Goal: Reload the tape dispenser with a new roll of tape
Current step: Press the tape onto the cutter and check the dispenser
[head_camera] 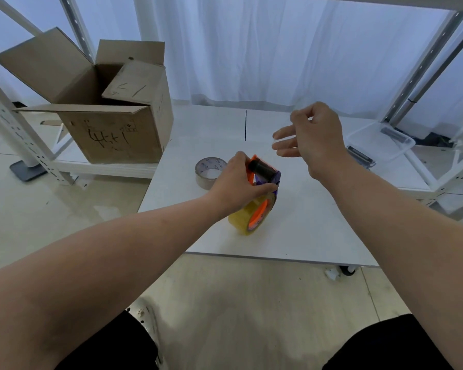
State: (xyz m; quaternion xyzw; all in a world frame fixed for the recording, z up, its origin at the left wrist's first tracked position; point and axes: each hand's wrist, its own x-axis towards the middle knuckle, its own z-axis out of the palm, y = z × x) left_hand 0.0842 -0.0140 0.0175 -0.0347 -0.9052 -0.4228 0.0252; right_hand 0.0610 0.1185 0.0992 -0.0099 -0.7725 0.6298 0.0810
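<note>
The tape dispenser point(265, 173), orange and purple with a black roller, stands on the white table point(318, 231). A yellowish roll of tape point(242, 218) sits in its lower end. My left hand point(237, 186) grips the dispenser from the left, with the thumb along its side. My right hand point(312, 137) is raised above the table behind the dispenser. Its thumb and forefinger pinch together on what looks like a faint clear strip of tape point(285, 138), and the other fingers point left. A nearly used-up roll point(210, 173) lies flat just left of the dispenser.
An open cardboard box point(104, 110) stands on a low shelf at the left. At the right, a clear plastic tray point(380, 141) and a dark metal part point(360, 157) lie on another shelf. Metal rack posts point(422, 65) frame both sides, and the table's front edge is close to my knees.
</note>
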